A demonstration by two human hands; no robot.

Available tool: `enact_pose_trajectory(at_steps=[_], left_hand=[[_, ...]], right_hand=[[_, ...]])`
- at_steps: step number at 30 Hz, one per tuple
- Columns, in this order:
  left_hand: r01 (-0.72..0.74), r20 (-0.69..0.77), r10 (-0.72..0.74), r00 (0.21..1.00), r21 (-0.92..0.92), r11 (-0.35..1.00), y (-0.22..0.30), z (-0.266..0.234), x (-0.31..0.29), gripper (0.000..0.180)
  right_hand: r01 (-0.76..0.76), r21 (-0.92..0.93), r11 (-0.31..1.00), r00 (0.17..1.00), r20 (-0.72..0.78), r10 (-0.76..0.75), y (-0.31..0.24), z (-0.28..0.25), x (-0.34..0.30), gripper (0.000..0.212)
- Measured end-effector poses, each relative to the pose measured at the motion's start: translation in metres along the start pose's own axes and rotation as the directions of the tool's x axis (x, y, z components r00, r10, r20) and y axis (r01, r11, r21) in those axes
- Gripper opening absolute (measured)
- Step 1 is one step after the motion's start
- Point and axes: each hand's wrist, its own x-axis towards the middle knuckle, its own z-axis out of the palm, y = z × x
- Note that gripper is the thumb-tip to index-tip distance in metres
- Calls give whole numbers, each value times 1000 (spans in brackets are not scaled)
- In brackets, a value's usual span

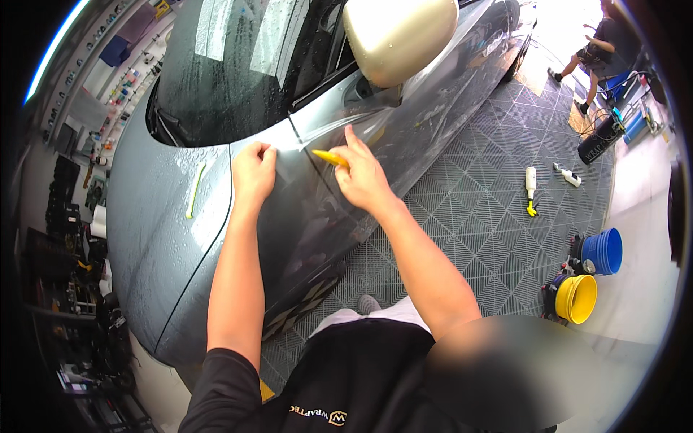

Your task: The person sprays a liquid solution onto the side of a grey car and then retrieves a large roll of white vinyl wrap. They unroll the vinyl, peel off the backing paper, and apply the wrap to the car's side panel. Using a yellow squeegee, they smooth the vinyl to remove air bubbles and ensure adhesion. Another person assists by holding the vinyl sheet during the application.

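A grey car (pixel 173 245), wet with droplets, stretches before me. My right hand (pixel 361 177) grips a yellow squeegee (pixel 330 156) between thumb and fingers, its index finger pointing up the panel below the side mirror. Glossy clear film (pixel 426 130) with wrinkles and a loose fold lies over the car's side, near that hand. To the left, my left hand (pixel 254 173) is closed at the gap beside the hood; whatever its fingers hold is hidden. A thin yellow-green strip (pixel 195 191) rests on the hood left of it.
The pale gold side mirror (pixel 401 36) juts out above my right hand. On the tiled floor (pixel 469 231) lie two spray bottles (pixel 531 189). A blue bucket (pixel 603 251) and a yellow bucket (pixel 577 297) stand at the right. Another person (pixel 599 50) is at the far right.
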Motion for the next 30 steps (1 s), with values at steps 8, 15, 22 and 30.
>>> enact_pose_trajectory(at_steps=[8,15,22,30], left_hand=[[161,96,-145,985,-190,968,3,-7,1,21],[178,199,-107,974,-383,906,7,-30,-25,16],[-301,25,319,948,-266,916,41,-41,-58,10],[-6,-124,-10,992,-125,992,15,-7,-32,20]], right_hand=[[-2,-68,998,1000,17,3,-19,-1,-3,32],[-136,49,990,981,148,128,-6,-18,-12,48],[-161,365,917,982,-37,187,30,-46,-25,42],[174,-175,969,963,235,-130,22,-38,14,33]])
